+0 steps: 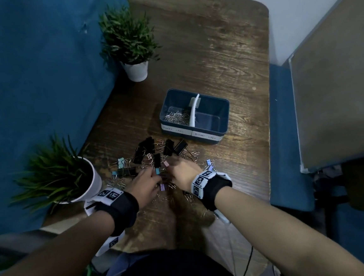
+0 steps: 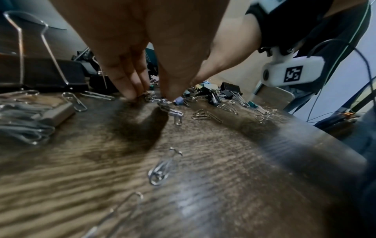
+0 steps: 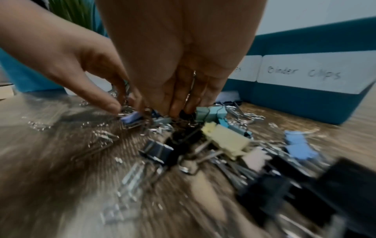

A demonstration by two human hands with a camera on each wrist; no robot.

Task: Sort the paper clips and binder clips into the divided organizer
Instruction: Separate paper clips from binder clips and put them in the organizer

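A dark blue divided organizer (image 1: 224, 113) stands mid-table. Its left compartment holds silver paper clips (image 1: 176, 116); its right compartment (image 1: 210, 118), labelled "Binder Clips" (image 3: 305, 74), is bare. In front of it lies a mixed pile: black binder clips (image 1: 143, 151), a yellow binder clip (image 3: 225, 140), a blue one (image 3: 299, 145), and loose paper clips (image 2: 162, 167). Both hands reach down into the pile side by side. My left hand (image 2: 154, 96) pinches paper clips between thumb and fingers. My right hand (image 3: 179, 111) has its fingers curled down around a few wire clips.
A potted plant (image 1: 129, 40) stands at the back left and another (image 1: 56, 174) sits close beside my left wrist. A blue wall runs along the left. The table's right edge (image 1: 269, 131) borders a blue seat. Cables hang at the near edge.
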